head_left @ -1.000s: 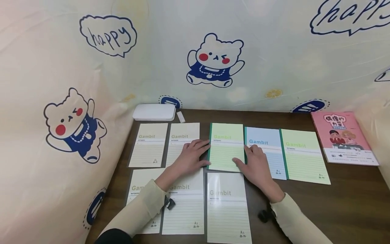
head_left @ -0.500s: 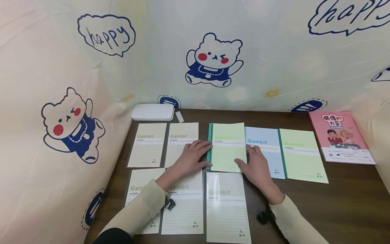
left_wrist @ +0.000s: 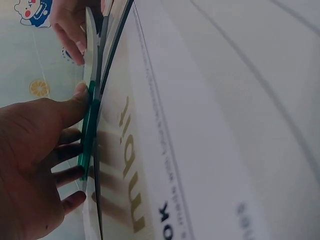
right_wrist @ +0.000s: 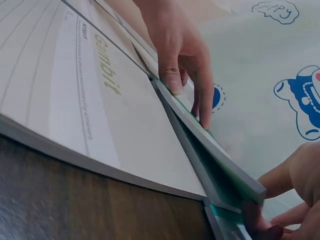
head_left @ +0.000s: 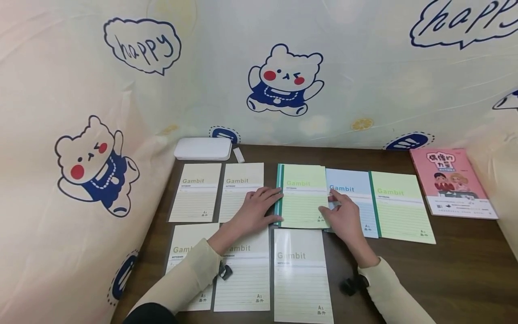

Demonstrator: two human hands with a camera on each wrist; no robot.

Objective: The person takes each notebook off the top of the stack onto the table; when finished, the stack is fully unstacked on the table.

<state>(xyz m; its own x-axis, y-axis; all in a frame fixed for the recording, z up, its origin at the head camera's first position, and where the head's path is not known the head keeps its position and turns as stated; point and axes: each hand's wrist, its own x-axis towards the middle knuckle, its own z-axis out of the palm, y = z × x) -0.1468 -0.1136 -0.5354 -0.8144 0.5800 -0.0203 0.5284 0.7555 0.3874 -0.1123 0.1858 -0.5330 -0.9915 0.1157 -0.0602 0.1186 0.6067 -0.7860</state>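
A green Gambit notebook (head_left: 303, 198) lies in the back row, atop at least one other notebook whose spine (head_left: 278, 180) peeks out on the left. Along that left spine my left hand (head_left: 252, 210) rests its fingertips and thumb, fingers fairly straight. My right hand (head_left: 345, 219) pinches the green notebook's right edge, thumb above and fingers beneath. In the right wrist view, that edge is raised and a gap shows below it. The blue notebook (head_left: 352, 207) is partly covered by my right hand.
Several cream notebooks (head_left: 299, 288) lie to the left and in front. Right of the blue one is another green notebook (head_left: 406, 216). A pink book (head_left: 449, 175) sits at the far right. A white case (head_left: 203, 149) and small white block (head_left: 238, 155) stand at the back left.
The top green notebook has slid slightly right, baring a second spine at its left. My right hand has shifted a little right with it. My left hand has barely moved.
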